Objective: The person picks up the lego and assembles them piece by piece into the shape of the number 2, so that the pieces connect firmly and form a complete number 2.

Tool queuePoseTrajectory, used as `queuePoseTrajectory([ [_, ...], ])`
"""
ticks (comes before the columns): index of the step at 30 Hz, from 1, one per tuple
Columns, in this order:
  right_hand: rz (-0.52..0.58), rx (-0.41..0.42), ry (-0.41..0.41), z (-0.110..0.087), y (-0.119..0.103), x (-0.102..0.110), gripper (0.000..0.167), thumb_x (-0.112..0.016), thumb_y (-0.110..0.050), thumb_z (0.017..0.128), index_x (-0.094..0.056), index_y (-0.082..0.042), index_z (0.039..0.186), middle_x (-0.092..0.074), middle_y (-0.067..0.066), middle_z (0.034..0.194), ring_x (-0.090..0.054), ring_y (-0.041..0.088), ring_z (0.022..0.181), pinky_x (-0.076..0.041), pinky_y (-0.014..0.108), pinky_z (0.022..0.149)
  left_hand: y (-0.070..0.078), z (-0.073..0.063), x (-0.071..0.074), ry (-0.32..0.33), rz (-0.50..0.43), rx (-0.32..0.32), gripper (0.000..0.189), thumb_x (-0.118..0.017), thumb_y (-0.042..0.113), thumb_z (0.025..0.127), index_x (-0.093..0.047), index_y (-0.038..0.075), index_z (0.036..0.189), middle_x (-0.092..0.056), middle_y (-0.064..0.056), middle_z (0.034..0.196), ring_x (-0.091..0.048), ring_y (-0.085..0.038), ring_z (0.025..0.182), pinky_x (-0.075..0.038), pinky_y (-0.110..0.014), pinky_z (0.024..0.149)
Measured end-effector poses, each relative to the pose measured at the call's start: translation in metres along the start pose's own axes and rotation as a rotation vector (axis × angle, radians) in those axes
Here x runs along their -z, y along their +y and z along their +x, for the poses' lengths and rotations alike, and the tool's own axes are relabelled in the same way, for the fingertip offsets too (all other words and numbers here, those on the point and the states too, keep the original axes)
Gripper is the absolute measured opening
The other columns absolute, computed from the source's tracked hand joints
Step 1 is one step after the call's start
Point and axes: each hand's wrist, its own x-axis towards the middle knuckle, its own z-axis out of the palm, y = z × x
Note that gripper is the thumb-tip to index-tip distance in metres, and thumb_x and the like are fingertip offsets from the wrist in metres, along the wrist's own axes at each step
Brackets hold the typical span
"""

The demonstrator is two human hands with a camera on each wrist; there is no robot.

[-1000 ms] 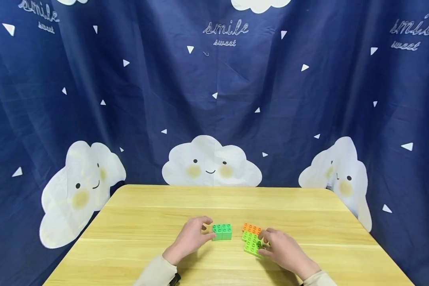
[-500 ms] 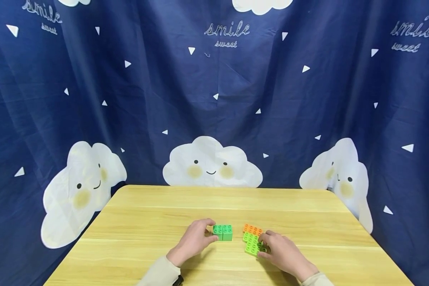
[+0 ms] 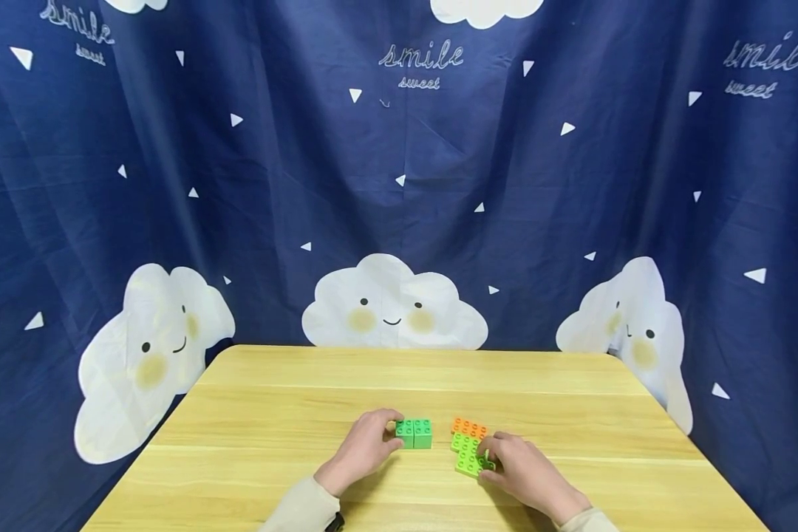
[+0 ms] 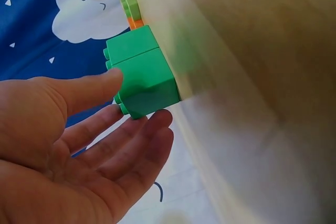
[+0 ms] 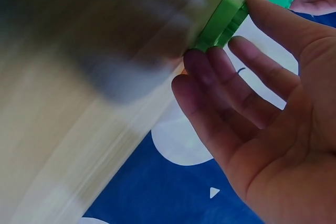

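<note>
Two green toy building bricks [image 3: 414, 434] stand side by side near the table's middle, studs up. My left hand [image 3: 362, 449] pinches the left one, thumb [image 4: 107, 85] on its near side and fingers curled by its far side. To their right lies a group of flat lime-green bricks [image 3: 468, 459], with an orange brick [image 3: 468, 428] along their far edge. My right hand [image 3: 527, 470] has thumb and fingertips around the right end of the nearest lime-green brick, covering part of it. The lime-green brick [image 5: 223, 19] shows between thumb and fingertips in the right wrist view.
The light wooden table [image 3: 273, 414] carries the bricks, with a narrow strip of bare wood between the two groups. Behind it hangs a dark blue curtain [image 3: 399, 222] printed with white clouds and triangles.
My left hand has moved slightly right, closer in on the green brick. My right thumb and fingers have closed in on the lime-green brick. The bricks have stayed about where they were.
</note>
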Motion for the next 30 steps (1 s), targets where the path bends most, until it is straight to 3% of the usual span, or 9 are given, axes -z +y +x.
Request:
queuePoseTrajectory([
  [8,0.023,0.051,-0.016,0.0006,0.0008,-0.0019,0.024,-0.085,-0.022,0.082,-0.076,-0.012,0.102,-0.06,-0.009,0.086,-0.048,0.0,0.071,-0.044,0.022,0.06,-0.0029,-0.0005,-0.0019,0.036,0.008,-0.014,0.031,-0.076,-0.001,0.088,-0.07,-0.002,0.118,-0.073,-0.014,0.112,-0.069,-0.012,0.081,-0.056,-0.023,0.07],
  [19,0.008,0.063,-0.039,0.0002,-0.0046,-0.0033,0.024,-0.085,-0.025,0.083,-0.077,-0.015,0.103,-0.068,-0.008,0.096,-0.055,-0.001,0.079,-0.051,0.026,0.067,-0.0022,-0.0007,-0.001,0.008,-0.041,0.005,0.024,-0.077,0.003,0.089,-0.07,0.001,0.112,-0.073,-0.012,0.108,-0.069,-0.013,0.081,-0.056,-0.023,0.069],
  [30,0.016,0.12,-0.052,0.0016,-0.006,-0.0049,0.022,-0.083,-0.021,0.085,-0.077,-0.016,0.106,-0.071,-0.005,0.105,-0.063,0.004,0.091,-0.057,0.031,0.08,-0.003,-0.0048,0.003,-0.029,-0.051,0.023,0.025,-0.074,0.004,0.092,-0.069,0.003,0.116,-0.071,-0.013,0.113,-0.072,-0.017,0.086,-0.059,-0.03,0.074],
])
